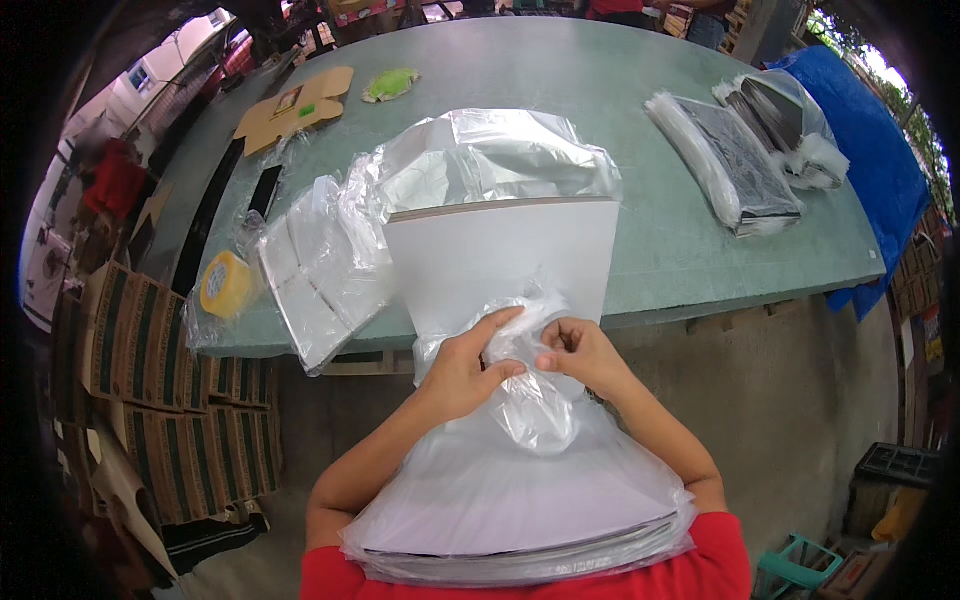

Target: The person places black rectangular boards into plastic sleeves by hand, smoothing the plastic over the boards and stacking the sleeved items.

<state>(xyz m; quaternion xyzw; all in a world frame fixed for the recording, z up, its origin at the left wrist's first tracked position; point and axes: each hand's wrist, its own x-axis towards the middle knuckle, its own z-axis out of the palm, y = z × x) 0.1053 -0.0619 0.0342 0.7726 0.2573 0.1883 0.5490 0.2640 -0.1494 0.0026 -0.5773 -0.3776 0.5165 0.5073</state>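
A stack of white sheets [500,265] leans from my chest up onto the green table [600,90], its lower half inside a clear plastic bag [520,490]. My left hand [470,365] and my right hand [580,355] meet at the middle of the stack. Both pinch the crumpled open end of that bag [535,400], fingers closed on the film. More loose clear plastic [480,155] lies bunched behind the stack's top edge.
A bagged pack of white sheets [315,270] and a yellow tape roll [226,284] lie at the table's left edge. Bagged dark stacks [735,160] sit far right beside a blue tarp [870,150]. Flat cardboard [295,108] lies far left. Striped cartons [150,390] stand below left.
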